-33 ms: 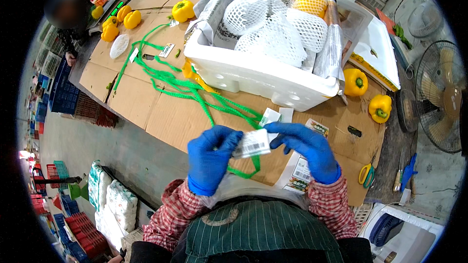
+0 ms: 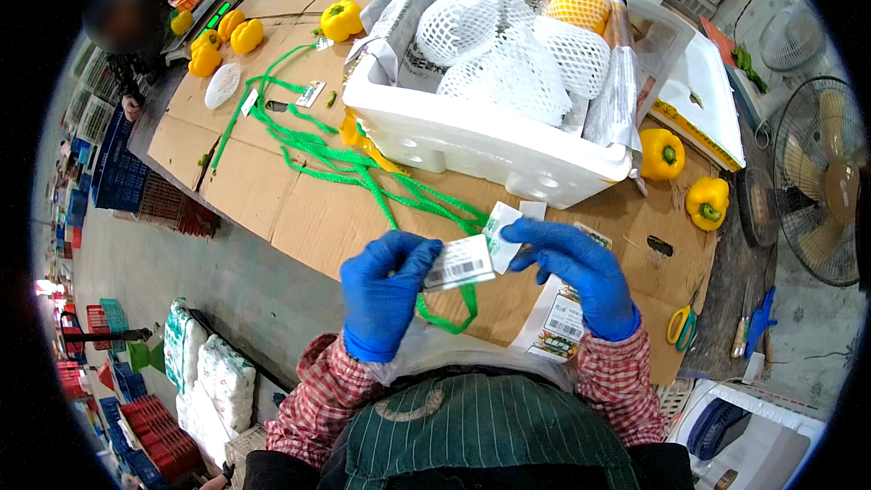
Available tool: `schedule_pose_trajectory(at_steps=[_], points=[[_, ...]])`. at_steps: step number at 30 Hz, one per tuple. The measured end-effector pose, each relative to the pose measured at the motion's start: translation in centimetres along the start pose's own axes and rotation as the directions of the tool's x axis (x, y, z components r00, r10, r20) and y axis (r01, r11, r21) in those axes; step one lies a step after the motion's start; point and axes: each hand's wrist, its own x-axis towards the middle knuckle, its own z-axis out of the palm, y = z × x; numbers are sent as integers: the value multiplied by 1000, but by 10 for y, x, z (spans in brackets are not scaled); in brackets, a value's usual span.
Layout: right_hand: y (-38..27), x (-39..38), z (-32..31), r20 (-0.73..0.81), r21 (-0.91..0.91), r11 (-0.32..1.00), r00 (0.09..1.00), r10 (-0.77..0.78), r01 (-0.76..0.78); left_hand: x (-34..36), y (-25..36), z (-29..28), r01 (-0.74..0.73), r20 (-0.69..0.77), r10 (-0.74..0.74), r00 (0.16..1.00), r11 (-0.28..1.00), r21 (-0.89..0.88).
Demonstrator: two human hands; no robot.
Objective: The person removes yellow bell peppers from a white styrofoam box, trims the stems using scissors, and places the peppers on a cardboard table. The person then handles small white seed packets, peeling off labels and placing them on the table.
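My left hand, in a blue glove, pinches a white barcode label between thumb and fingers. My right hand, gloved the same, has its fingertips at the edge of a second small white label with green print, which looks gripped there. The two labels are close together, over a loop of green foam-like cord. More of this cord lies tangled across the cardboard tabletop, with small tags on some strands. Printed label sheets lie beneath my right hand.
Ahead stands a white foam box filled with net-wrapped produce. Yellow bell peppers lie right of it, others at far left. Scissors and a fan are at right. Another person stands at far left.
The green-printed label has tilted and shifted down toward my right fingertips. My left hand has moved slightly left with its barcode label, and my right fingers have closed in on the other label.
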Motion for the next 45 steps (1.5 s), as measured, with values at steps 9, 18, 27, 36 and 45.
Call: schedule_pose_trajectory(at_steps=[9,18,27,36,45], points=[[17,9,36,-199,-194,976,978,60,-99,-5,5,4,-75,218,51,975,992,103],[22,10,15,-411,74,985,895,174,-157,62,3,-118,155,14,-160,987,972,178],[25,11,34,-276,25,988,949,155,-154,209,16,-239,-402,-516,475,712,880,254],[47,3,36,-266,14,986,950,166,-168,86,4,-61,-608,168,674,719,494,622],[139,-14,64,218,-868,474,972,89,152,-6,-36,47,-946,867,397,302,237,221]])
